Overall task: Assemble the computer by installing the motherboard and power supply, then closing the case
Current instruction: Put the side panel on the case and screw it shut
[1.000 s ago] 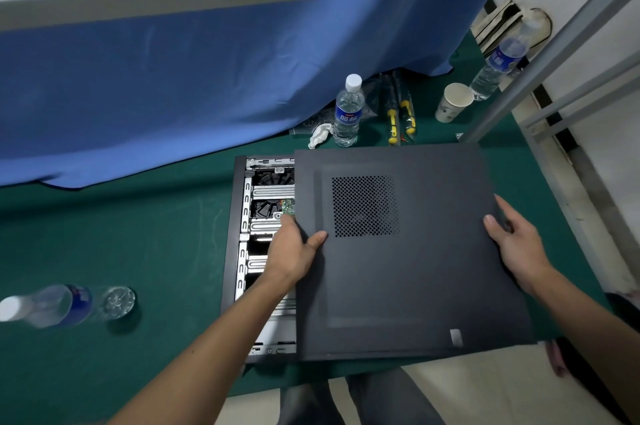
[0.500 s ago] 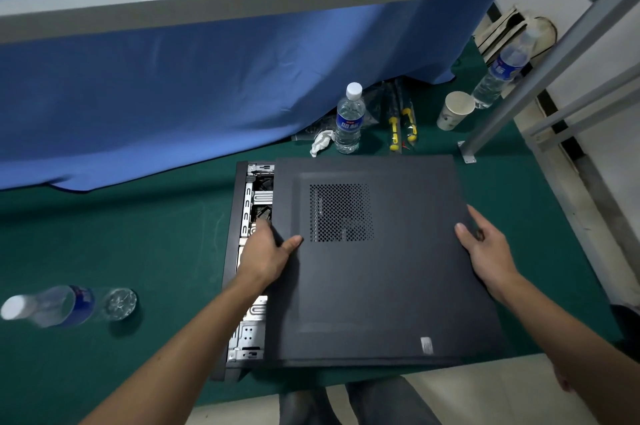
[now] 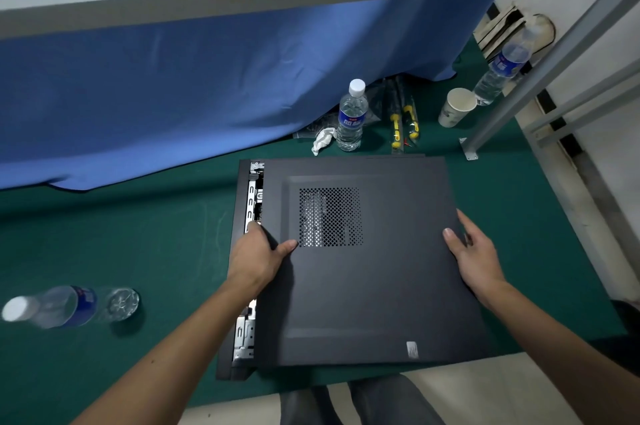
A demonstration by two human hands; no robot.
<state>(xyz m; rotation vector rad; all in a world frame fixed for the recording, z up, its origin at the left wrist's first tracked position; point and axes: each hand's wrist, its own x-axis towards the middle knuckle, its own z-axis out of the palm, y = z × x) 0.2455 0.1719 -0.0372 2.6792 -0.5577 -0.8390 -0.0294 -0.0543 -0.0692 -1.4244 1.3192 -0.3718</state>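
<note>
Dark grey metal side panel (image 3: 374, 286) with perforated vent patch lies flat over black computer case (image 3: 231, 286) on green-covered bench (image 3: 138, 234); narrow strip of case interior exposed along panel's left edge. Left hand (image 3: 256, 256) grips panel's left edge, thumb on top. Right hand (image 3: 476, 256) at panel's right edge, fingers (image 3: 464, 227) extended. Clear plastic water bottle (image 3: 351, 116) upright beyond panel; second clear bottle (image 3: 69, 306) lying left of case.

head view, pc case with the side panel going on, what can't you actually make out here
- Inside of the case: the side panel covers nearly everything, so motherboard and power supply cannot be checked.
- Left hand fingers: curled under the panel's left edge, hidden.
- Right hand: its grip on the right edge is unclear.
- Panel sticker: too small to read.
- Lying bottle: blurred near the frame's left edge.
</note>
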